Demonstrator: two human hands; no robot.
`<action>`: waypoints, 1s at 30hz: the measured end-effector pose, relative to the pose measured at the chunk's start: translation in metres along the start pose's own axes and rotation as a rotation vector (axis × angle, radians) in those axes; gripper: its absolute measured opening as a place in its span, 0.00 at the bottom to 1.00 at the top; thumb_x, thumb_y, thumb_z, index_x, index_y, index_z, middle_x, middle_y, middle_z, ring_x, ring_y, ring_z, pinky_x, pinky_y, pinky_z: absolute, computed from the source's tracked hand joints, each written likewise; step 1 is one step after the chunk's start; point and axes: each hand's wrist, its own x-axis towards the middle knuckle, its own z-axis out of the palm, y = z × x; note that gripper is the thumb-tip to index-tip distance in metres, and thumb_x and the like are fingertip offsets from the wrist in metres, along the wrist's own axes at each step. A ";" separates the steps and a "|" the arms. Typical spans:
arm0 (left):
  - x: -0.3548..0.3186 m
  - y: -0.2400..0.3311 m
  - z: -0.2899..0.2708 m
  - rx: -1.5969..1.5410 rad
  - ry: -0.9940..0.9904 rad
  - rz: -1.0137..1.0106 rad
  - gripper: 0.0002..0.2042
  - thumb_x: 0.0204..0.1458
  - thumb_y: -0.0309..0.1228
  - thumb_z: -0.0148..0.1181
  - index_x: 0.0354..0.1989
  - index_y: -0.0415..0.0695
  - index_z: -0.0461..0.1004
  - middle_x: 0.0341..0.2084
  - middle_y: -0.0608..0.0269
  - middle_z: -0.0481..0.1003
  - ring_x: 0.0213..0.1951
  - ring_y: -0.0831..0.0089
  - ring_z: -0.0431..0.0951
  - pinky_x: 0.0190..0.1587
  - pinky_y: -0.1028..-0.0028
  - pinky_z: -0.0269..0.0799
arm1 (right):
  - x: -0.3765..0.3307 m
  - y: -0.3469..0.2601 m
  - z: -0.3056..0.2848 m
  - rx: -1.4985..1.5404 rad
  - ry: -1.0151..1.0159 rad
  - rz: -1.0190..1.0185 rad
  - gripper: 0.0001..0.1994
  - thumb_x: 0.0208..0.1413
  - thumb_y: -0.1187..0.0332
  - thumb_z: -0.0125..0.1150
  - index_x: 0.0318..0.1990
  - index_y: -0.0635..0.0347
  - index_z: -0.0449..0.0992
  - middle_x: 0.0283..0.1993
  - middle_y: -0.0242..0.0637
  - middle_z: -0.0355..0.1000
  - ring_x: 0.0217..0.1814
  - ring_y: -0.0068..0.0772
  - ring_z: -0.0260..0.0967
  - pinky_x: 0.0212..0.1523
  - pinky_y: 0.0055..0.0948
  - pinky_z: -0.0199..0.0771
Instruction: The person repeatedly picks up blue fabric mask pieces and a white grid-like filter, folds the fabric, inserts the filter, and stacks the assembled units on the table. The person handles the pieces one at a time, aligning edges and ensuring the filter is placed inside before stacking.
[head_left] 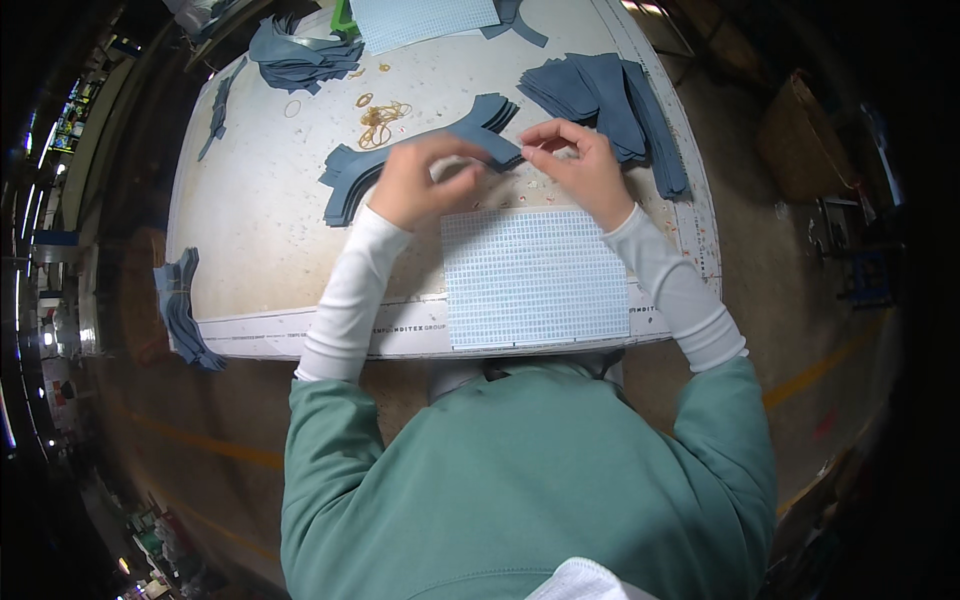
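- Six groups of blue-grey, flat, fabric-like pieces show; their layers cannot be counted reliably.
- One, a blue-grey stack of curved, flared-end pieces [470, 126], lies mid-table, its nearer edge partly behind the hands.
- The other five: a fanned blue-grey pile [610, 95] at right, a rounded blue-grey heap [300, 60] at far left, a narrow blue-grey strip-like bundle [220, 112] near the left edge, a long blue-grey bundle [180, 310] over the near left corner, and a blue-grey curved piece or stack [517, 22] at the far edge.
- Two pale-blue sheets with rows of small printed cells: the near sheet [540, 280] lies before the person, the far sheet [425, 22] at the back.
- One tangle of tan elastic-looking bands [380, 128], too knotted to count, lies beyond the stack; a few loose ones lie about it.
- The left hand [425, 180], blurred, arches over the stack's nearer side, thumb apart from the curved fingers; whether it holds anything, I cannot tell.
- The right hand [580, 165] has thumb and forefinger tips nearly together at the stack's right end; anything between them is too small to tell.
- Both forearms, in white sleeves, angle inward over the white table [260, 200].
- One brown basket-like container [800, 130] stands off the table at right, contents unclear.
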 end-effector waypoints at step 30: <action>0.026 -0.046 -0.012 0.244 0.011 0.069 0.14 0.43 0.36 0.68 0.40 0.48 0.80 0.33 0.64 0.76 0.24 0.74 0.74 0.29 0.77 0.71 | 0.022 0.020 0.012 -0.501 0.130 -0.174 0.06 0.40 0.72 0.70 0.29 0.54 0.80 0.35 0.29 0.68 0.37 0.28 0.68 0.36 0.26 0.72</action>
